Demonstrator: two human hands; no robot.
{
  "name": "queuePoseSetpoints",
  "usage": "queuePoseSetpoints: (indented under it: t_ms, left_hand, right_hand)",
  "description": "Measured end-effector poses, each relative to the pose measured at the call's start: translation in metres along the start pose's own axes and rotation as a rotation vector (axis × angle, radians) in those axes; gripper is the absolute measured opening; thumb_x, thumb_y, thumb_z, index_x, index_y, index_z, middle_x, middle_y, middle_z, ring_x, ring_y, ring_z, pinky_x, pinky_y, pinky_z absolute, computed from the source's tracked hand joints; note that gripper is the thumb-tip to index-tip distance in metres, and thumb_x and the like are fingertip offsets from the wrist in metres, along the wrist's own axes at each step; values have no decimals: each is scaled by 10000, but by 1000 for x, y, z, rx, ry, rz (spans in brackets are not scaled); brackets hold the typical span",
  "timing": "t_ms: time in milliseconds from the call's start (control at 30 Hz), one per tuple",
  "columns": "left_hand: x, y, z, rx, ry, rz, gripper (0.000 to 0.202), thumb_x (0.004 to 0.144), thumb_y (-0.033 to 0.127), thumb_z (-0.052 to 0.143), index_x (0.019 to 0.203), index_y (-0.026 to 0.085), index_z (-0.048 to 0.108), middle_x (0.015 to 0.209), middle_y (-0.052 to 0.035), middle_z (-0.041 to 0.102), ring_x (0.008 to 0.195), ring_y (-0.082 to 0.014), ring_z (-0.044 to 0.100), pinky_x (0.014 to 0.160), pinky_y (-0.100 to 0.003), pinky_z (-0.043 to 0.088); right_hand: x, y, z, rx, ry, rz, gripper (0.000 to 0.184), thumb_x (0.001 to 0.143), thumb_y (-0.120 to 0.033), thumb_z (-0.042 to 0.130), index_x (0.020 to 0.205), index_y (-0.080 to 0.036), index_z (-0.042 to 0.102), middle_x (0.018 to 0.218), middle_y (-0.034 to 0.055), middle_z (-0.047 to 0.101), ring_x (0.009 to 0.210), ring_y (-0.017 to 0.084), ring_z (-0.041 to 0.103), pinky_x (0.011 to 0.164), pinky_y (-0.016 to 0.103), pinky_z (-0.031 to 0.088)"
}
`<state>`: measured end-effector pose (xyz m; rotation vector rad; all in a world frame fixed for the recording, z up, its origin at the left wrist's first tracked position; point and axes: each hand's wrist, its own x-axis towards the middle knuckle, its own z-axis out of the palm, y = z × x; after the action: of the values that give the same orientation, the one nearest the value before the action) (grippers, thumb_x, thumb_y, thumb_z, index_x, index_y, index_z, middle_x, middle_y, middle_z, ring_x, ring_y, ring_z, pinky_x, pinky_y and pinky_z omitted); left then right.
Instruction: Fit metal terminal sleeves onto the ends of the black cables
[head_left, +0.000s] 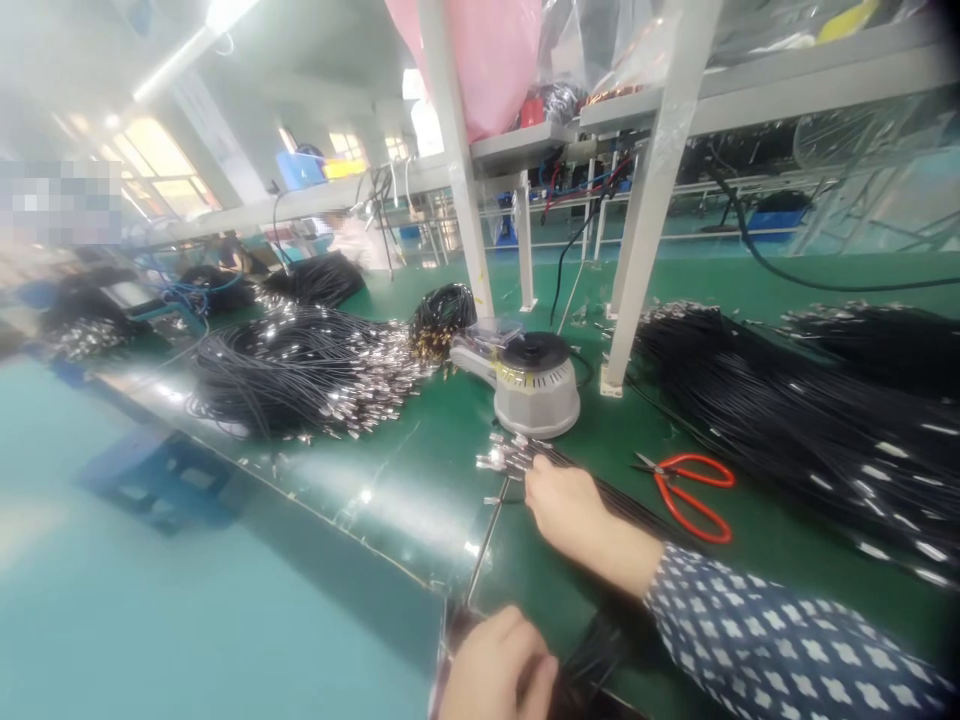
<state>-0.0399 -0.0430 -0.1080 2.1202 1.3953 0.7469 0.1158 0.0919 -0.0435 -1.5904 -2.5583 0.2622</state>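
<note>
My right hand (562, 505) lies on a thin bundle of black cables (622, 505) on the green table (420, 490), fingers curled over it just behind its metal connector ends (506, 458). A blue sleeve with a white pattern (757, 630) covers that arm. At the bottom edge my left hand (491, 672) is closed, with dark cable strands (592, 650) running out of it to the right. A thin wire (486, 545) runs between the two hands.
A grey round tape dispenser (536, 385) stands just beyond the connectors. Red-handled scissors (690, 495) lie right of my right hand. Big heaps of black cables lie at left (300, 370) and right (810, 420). White shelf legs (637, 230) stand on the table. The table edge (337, 520) drops to a teal floor.
</note>
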Motion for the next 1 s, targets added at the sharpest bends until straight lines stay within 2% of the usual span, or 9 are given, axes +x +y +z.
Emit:
queuePoseSetpoints:
  t_ms: [133,200,367,433,533,633,700,833,1000]
  left_hand:
    - [19,13,-9,-468,170,-321,88,847,243,610,891,190,665,728,-19,638,579,-134,561,517,-222,435]
    - [36,22,-14,-769,315,-449,284,828,290,655,1094,196,625,866,-35,662,550,-116,563,505,-228,448]
    - [66,43,-22,-1097,426,-450,211,809,331,702,855,127,683,781,-70,705,659,-151,638,663,-264,500]
    - [68,50,-24,-1155,340,-460,238,788,357,718,795,123,681,741,-75,708,588,-155,640,592,-265,490]
    - [62,59,-27,-1319,30,-486,309,749,420,744,751,115,694,602,-44,659,406,-106,551,442,-217,377]
    - [57,66,-27,-1392,-187,-538,329,754,434,734,772,106,735,518,-8,582,362,-41,397,402,-189,215]
    - [56,69,-26,-1377,-220,-562,319,776,418,708,790,102,751,500,10,530,392,-35,319,418,-204,158]
    - [59,68,-21,-1279,-257,-542,307,835,379,628,863,101,754,504,33,460,445,-60,271,466,-238,160]
    - [57,67,-13,-961,-143,-490,322,917,425,532,961,145,684,572,61,358,523,-96,287,502,-241,222]
  right_hand:
    - [-23,-2,-10,202,-23,-115,94,913,-129,529,895,-174,610,963,46,649,753,162,648,664,277,482]
    - [-38,-3,-14,308,-31,-123,122,930,-128,483,902,-192,584,887,25,662,755,162,645,668,268,478]
    - [-59,9,-22,535,-58,-67,217,983,-194,370,919,-221,575,918,8,700,844,152,665,741,258,511]
    - [-61,22,-25,581,-77,-20,235,978,-207,358,1014,-224,589,1003,29,707,935,172,669,808,294,524]
    - [-67,51,-29,655,-103,21,270,962,-277,399,1170,-235,567,1109,54,695,989,197,672,835,327,542]
    - [-78,91,-30,551,36,78,307,956,-366,414,1185,-241,576,1140,66,681,997,211,669,829,329,551]
    - [-89,122,-27,183,239,161,300,931,-375,414,1080,-221,625,1066,85,692,960,249,669,816,379,551]
    - [-112,169,-12,9,264,223,340,875,-404,449,971,-147,649,1012,180,667,923,355,648,808,516,517]
    - [-116,172,-5,-37,235,214,379,856,-430,507,1067,-146,641,1130,172,642,1018,353,617,861,490,498]
